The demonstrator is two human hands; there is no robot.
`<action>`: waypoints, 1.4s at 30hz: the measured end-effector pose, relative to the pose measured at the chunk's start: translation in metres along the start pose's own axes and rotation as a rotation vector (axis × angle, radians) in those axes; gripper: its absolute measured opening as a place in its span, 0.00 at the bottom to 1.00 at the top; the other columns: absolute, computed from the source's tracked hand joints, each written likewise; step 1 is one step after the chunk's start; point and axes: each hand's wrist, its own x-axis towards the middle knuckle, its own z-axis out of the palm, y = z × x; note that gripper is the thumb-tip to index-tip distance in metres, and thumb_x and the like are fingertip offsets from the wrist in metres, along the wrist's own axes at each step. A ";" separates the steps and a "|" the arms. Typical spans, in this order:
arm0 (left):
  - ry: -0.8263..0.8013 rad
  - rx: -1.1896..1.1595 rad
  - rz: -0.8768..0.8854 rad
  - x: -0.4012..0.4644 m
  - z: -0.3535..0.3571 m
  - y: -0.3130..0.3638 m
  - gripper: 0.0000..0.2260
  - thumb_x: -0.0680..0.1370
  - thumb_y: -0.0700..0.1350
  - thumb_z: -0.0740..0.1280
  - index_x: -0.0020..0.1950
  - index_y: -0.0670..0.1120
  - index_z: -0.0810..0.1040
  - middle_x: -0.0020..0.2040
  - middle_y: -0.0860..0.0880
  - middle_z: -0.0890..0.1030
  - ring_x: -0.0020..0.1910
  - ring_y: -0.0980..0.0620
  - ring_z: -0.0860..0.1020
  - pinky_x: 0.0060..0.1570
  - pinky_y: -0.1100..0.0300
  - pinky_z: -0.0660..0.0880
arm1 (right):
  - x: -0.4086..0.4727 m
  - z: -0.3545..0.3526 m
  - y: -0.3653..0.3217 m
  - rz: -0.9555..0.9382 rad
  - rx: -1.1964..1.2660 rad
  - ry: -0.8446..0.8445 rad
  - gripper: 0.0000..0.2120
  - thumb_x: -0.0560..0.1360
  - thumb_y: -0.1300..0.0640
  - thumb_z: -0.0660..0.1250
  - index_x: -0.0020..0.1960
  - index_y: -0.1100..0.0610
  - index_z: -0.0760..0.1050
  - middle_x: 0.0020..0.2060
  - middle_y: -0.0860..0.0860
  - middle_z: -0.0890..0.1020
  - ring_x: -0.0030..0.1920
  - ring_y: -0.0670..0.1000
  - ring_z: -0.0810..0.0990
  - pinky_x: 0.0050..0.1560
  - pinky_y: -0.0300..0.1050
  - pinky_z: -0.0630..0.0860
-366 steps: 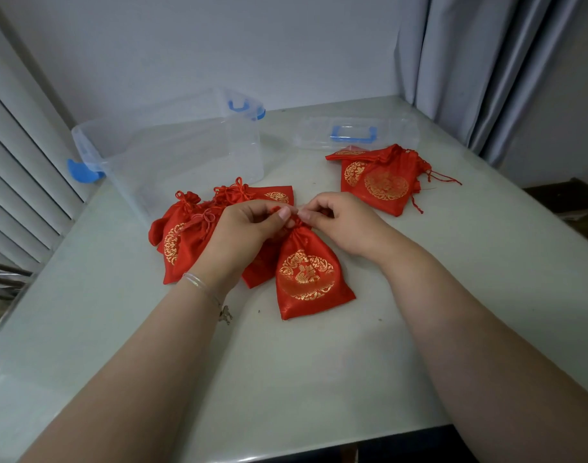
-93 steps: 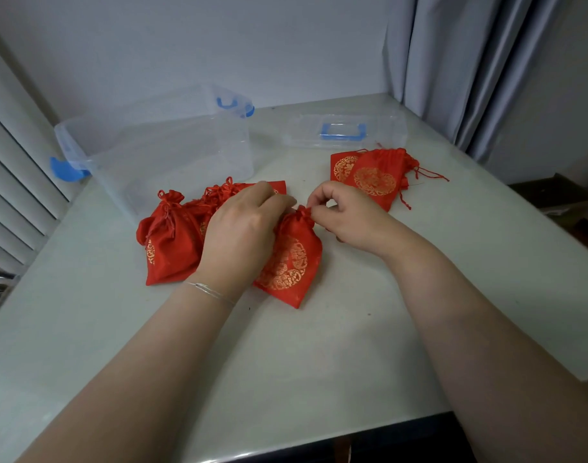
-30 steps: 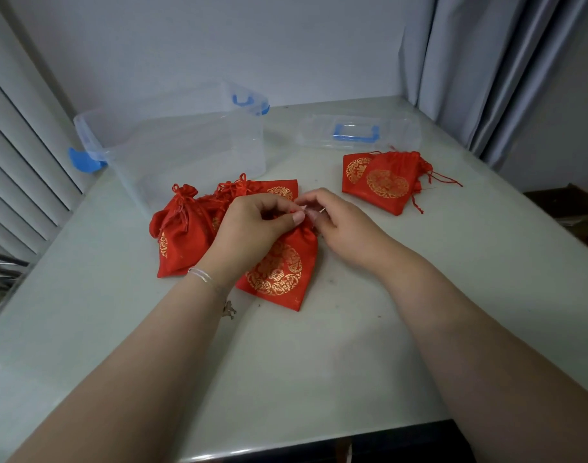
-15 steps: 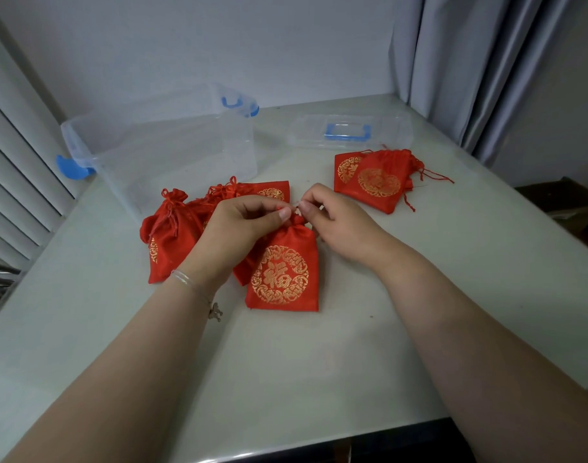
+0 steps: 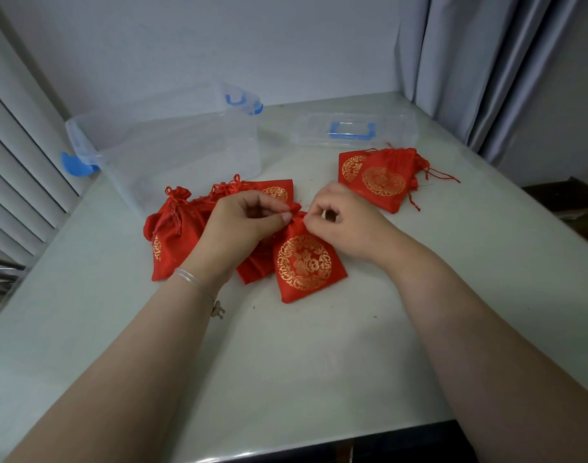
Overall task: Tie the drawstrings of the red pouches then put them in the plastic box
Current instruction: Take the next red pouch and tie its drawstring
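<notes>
- Since half a second ago the pouch [image 5: 306, 262] under the fingers has turned a little, its bottom now swinging toward the right, and the two hands have drawn slightly apart at its neck.
- Left hand [image 5: 239, 228] has its fingers curled, thumb and forefinger pinching the gathered neck of the pouch; a thin bracelet [image 5: 194, 279] sits on that wrist.
- Right hand [image 5: 346, 222] is curled too, its fingertips nipping the same neck from the other side; the cord itself is too fine to make out.
- That pouch lies flat on the table [image 5: 319, 362], partly over a heap of pouches [image 5: 175, 235] with cinched tops beside the left hand.
- Judging by its folds, the cloth is soft, light and a bit slick; best held at the bunched neck or by the cords.
- Further out, untied pouches [image 5: 383, 178] lie to the right, cords loose.
- Beyond stand the plastic box [image 5: 172, 142], open with no pouch inside, and its lid [image 5: 352, 130] flat on the table nearby.
</notes>
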 end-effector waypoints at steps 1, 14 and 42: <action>-0.022 0.013 0.021 0.000 0.000 0.001 0.05 0.72 0.34 0.72 0.44 0.41 0.80 0.35 0.48 0.78 0.32 0.58 0.75 0.36 0.68 0.74 | 0.001 -0.002 0.000 -0.019 0.041 0.060 0.05 0.75 0.55 0.66 0.42 0.54 0.78 0.47 0.46 0.74 0.46 0.47 0.75 0.46 0.37 0.71; 0.012 0.144 0.223 -0.003 0.005 -0.002 0.05 0.72 0.34 0.73 0.43 0.42 0.80 0.41 0.47 0.82 0.38 0.55 0.78 0.42 0.64 0.77 | 0.000 -0.003 -0.003 0.125 0.147 -0.101 0.08 0.77 0.57 0.65 0.50 0.61 0.79 0.46 0.58 0.83 0.44 0.49 0.79 0.50 0.48 0.76; 0.112 0.680 0.729 -0.004 0.007 -0.011 0.09 0.74 0.47 0.67 0.48 0.45 0.84 0.42 0.49 0.79 0.37 0.51 0.77 0.34 0.52 0.75 | -0.001 -0.013 -0.003 0.071 0.290 -0.106 0.12 0.73 0.66 0.68 0.48 0.50 0.80 0.36 0.43 0.81 0.35 0.35 0.76 0.43 0.30 0.71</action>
